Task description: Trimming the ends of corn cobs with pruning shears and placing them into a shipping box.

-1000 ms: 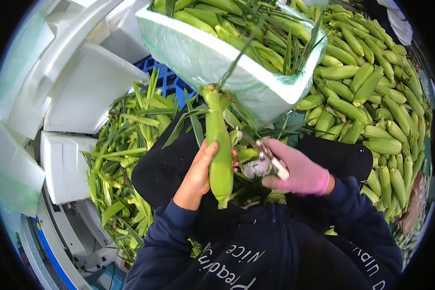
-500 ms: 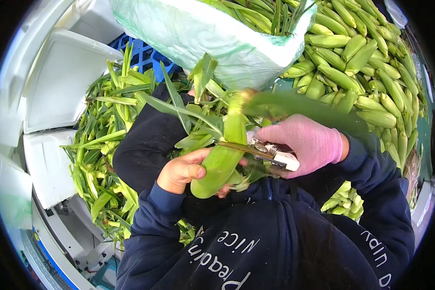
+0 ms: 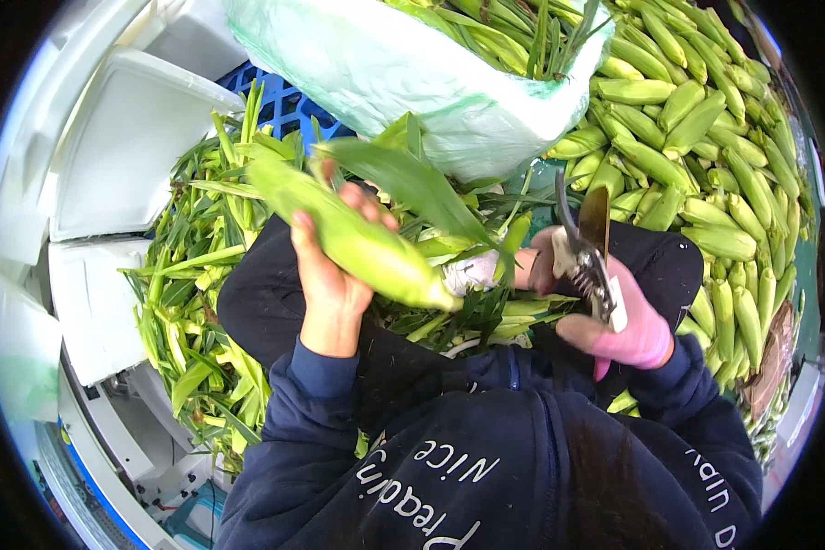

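Observation:
An ear of corn (image 3: 357, 240) in its green husk lies slanted across my bare left hand (image 3: 330, 275), whose fingers are wrapped round it. Its pale end points down to the right, and a long green leaf stretches out beside it. My right hand (image 3: 637, 325), in a pink glove with darker fingertips, grips pruning shears (image 3: 588, 261). The blades stand apart, pointing up and away from the corn. Loose leaves and husk pieces (image 3: 431, 316) lie between my dark-trousered legs, below both hands.
Many husked-in ears (image 3: 697, 124) are piled at the right. Ahead stands a pale green plastic bag (image 3: 422, 87) holding more green stalks or ears. Stripped leaves (image 3: 192, 371) heap up at the left, beside white containers (image 3: 124, 151) and a blue crate (image 3: 298, 112).
The shears have left the stalk and moved right, their blades now apart. My left hand has raised and turned the corn, so its pale end now points down to the right.

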Demonstrator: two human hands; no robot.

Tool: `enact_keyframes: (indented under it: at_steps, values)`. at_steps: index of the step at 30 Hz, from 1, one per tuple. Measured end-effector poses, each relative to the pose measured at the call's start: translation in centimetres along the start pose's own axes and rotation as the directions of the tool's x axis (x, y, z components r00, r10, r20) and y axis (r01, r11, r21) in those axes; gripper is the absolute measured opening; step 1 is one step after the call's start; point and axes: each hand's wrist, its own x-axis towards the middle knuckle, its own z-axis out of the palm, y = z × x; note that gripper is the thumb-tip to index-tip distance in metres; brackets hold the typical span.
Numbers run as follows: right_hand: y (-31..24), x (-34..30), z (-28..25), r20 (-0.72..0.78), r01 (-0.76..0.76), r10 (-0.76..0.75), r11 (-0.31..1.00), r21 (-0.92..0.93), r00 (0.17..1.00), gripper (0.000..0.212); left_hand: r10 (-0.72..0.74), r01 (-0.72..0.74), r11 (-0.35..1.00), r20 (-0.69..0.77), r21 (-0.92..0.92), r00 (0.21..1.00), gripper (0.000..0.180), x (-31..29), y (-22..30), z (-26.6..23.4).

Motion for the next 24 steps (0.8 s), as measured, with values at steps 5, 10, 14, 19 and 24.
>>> enact_keyframes:
  at_steps: [5,10,14,19,24]
  values:
    - [3.1,0.9,2.2,0.145,-0.203,0.198,0.979,0.014,0.969,0.075,0.313,-0.360,0.931,-0.388,-0.055,0.867,0.038,3.2,0.5,2.7]
    - [6.2,4.1,4.0,0.058,-0.042,0.040,0.998,0.038,0.997,0.052,0.434,-0.459,0.887,-0.401,0.037,0.806,0.044,4.2,-2.4,5.8]
    - [4.9,4.4,4.3,-0.211,-0.055,0.068,0.996,0.067,0.975,0.065,0.405,-0.403,0.911,-0.394,0.094,0.825,0.048,2.7,-5.8,6.4]
    - [8.5,5.2,5.4,-0.304,0.024,-0.057,0.994,-0.110,0.951,0.061,0.409,-0.394,0.911,-0.393,0.124,0.823,0.057,1.2,-7.0,3.0]
    - [8.4,3.5,5.4,-0.296,0.066,-0.187,0.925,-0.375,0.936,0.036,0.261,-0.258,0.964,-0.450,0.069,0.854,0.067,0.2,-6.1,5.4]
